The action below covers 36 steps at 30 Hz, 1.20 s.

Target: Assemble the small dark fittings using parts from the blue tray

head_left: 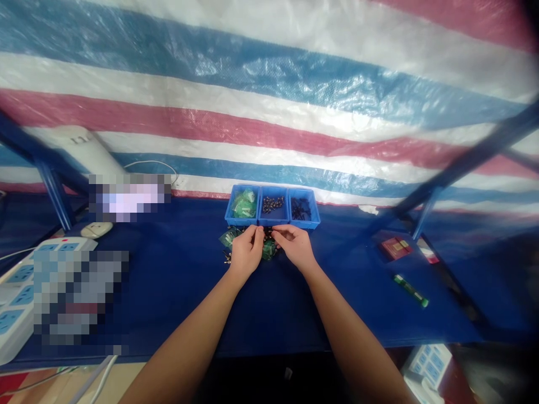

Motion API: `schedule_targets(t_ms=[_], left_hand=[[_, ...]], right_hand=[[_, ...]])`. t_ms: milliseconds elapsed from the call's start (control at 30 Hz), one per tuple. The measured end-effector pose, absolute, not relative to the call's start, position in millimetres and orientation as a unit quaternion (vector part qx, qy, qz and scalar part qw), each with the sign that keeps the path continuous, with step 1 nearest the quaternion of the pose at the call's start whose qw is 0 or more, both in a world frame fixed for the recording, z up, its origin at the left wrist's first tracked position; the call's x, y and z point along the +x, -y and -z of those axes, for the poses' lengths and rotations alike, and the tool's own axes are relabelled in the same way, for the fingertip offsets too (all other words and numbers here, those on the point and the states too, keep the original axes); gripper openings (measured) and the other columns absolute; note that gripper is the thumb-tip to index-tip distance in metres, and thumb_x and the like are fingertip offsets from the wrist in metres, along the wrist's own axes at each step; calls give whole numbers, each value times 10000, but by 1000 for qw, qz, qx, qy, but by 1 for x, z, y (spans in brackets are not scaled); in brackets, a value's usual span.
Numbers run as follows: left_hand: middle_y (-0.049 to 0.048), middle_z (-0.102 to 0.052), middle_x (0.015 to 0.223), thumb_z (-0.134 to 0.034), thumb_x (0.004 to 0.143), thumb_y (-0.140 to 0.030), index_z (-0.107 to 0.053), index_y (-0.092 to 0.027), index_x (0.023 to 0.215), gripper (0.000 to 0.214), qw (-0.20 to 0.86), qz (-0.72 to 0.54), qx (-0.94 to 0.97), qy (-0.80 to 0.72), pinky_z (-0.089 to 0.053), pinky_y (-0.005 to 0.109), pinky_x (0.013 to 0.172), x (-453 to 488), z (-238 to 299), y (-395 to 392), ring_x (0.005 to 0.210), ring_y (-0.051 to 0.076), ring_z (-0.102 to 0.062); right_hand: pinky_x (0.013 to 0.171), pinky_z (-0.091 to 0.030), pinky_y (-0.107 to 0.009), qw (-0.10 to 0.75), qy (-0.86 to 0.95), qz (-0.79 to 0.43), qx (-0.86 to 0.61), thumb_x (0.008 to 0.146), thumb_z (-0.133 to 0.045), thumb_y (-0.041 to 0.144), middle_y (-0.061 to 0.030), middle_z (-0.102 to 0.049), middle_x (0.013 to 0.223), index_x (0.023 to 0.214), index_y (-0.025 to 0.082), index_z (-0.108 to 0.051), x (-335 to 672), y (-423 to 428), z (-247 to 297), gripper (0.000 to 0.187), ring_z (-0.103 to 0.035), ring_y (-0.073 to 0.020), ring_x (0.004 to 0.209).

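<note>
My left hand (247,248) and my right hand (295,244) come close together over the blue table, just in front of the blue bins. Both have their fingers pinched; whatever small part sits between the tips is too small to make out. Under and around them lies a pile of green packets (269,249) mixed with small dark and metallic pieces (228,257). Behind stand three joined bins: the left bin (236,220) holds green packets, the middle bin (275,215) small brass-and-black parts, and the right bin (312,219) thin black pieces.
White power strips lie at left (46,264) and lower right (432,365). A green packet (411,290) and a red box (396,247) rest on the right. A white cylinder (90,150) stands back left. Blue frame bars (463,157) flank the table; striped sheeting (269,123) hangs behind.
</note>
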<state>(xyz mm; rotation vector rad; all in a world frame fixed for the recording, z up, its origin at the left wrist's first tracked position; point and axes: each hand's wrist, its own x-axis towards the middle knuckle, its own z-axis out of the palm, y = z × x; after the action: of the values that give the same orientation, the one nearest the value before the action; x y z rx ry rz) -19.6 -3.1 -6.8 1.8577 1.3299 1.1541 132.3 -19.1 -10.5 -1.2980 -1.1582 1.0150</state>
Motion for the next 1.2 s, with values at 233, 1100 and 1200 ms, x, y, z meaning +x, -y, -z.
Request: schedule_targets(t_ms=[233, 1100, 1200], left_hand=[[-19, -534, 579, -405, 953, -392, -529, -187, 678, 365, 276, -432, 703, -493, -384, 213, 539, -19, 7, 4, 532, 108, -499], [-19, -570, 616, -460, 906, -320, -604, -224, 995, 195, 322, -429, 685, -493, -420, 225, 529, -18, 21, 0, 524, 127, -545], [-19, -572, 616, -460, 907, -323, -605, -223, 996, 198, 319, -425, 690, -492, -418, 225, 521, -18, 21, 0, 517, 126, -541]], right_hand=[[779, -581, -322, 547, 540, -366, -524, 827, -607, 349, -64, -701, 1127, 1226, 219, -633, 132, 21, 11, 421, -691, -185, 864], [620, -405, -273, 288, 666, -148, -672, 827, -601, 261, -29, -653, 755, 878, 241, -701, 136, 18, 24, 115, -582, -173, 688], [622, -411, -276, 304, 665, -153, -665, 837, -572, 251, -26, -644, 737, 835, 232, -688, 135, 18, 22, 118, -579, -173, 679]])
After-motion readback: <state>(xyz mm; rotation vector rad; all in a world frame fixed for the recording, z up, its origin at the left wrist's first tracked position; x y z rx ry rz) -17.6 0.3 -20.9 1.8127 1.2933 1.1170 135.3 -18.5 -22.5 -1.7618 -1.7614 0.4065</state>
